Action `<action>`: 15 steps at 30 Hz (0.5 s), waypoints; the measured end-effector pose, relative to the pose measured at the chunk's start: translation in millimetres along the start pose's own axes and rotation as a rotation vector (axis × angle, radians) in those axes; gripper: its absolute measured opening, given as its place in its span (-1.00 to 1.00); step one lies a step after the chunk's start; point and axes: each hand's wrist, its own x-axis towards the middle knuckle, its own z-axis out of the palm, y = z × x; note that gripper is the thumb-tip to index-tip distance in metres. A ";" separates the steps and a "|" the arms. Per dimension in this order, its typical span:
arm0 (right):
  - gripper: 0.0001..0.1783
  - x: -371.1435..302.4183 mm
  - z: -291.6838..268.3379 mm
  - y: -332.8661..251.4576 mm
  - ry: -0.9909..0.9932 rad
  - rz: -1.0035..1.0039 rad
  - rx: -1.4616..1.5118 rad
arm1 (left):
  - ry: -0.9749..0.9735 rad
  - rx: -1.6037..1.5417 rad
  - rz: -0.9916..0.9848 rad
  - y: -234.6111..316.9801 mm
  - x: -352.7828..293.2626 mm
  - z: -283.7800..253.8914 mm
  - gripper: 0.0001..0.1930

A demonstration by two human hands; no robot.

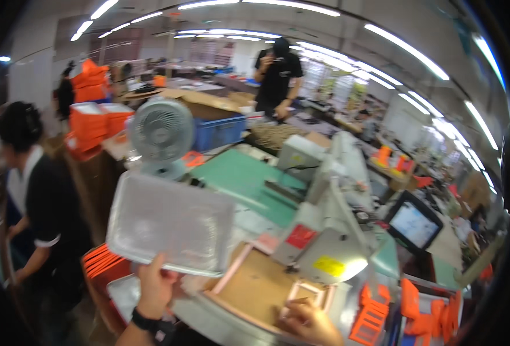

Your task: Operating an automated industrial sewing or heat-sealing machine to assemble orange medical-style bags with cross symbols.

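At far left a person in a black top (pixel 44 207) bends beside stacked orange trays (pixel 88 124); a small grey fan (pixel 161 134) stands behind, then a blue crate (pixel 219 131) and a green mat (pixel 243 176). The left hand (pixel 154 288) grips the lower edge of one clear, frosted rectangular plastic tray (pixel 171 222), lifted and tilted above the bench, hiding part of it. Right of it, the right hand (pixel 310 323) presses curled fingers on one small pale frame (pixel 307 293) lying on a brown board (pixel 255 288) under the grey machine (pixel 330 230). One screen (pixel 413 224) sits further right, above orange parts (pixel 416 314).
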 end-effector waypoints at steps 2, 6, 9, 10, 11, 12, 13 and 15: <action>-0.60 -0.4 -16.0 -26.5 -0.008 -0.114 -0.298 | 0.063 0.020 0.049 -4.3 5.7 -13.6 -0.84; -0.58 -0.2 -103.8 -92.1 -0.138 -0.123 -0.159 | 0.136 0.057 0.080 -13.5 6.5 -18.2 -0.78; -0.63 -6.2 -172.9 -124.0 -0.060 0.075 -0.286 | 0.013 0.048 -0.051 -17.9 7.2 -16.7 -0.74; -0.78 1.6 -187.5 -120.2 0.134 -0.007 -0.440 | 0.012 0.045 -0.081 -25.0 10.1 -13.2 -0.73; -0.92 20.7 -198.1 -85.6 0.329 -0.166 -0.525 | 0.054 0.076 -0.023 -15.7 6.8 -16.9 -0.73; -0.88 43.6 -208.6 -78.5 0.397 -0.079 -0.507 | 0.087 0.089 -0.016 -15.3 8.9 -21.2 -0.73; -0.84 65.0 -219.7 -75.8 0.464 0.015 -0.503 | 0.027 0.277 0.057 -17.4 10.4 -28.5 -0.73; -0.79 109.5 -237.9 -43.0 0.486 0.003 -0.451 | -0.084 0.654 0.225 -18.0 12.1 -44.8 -0.70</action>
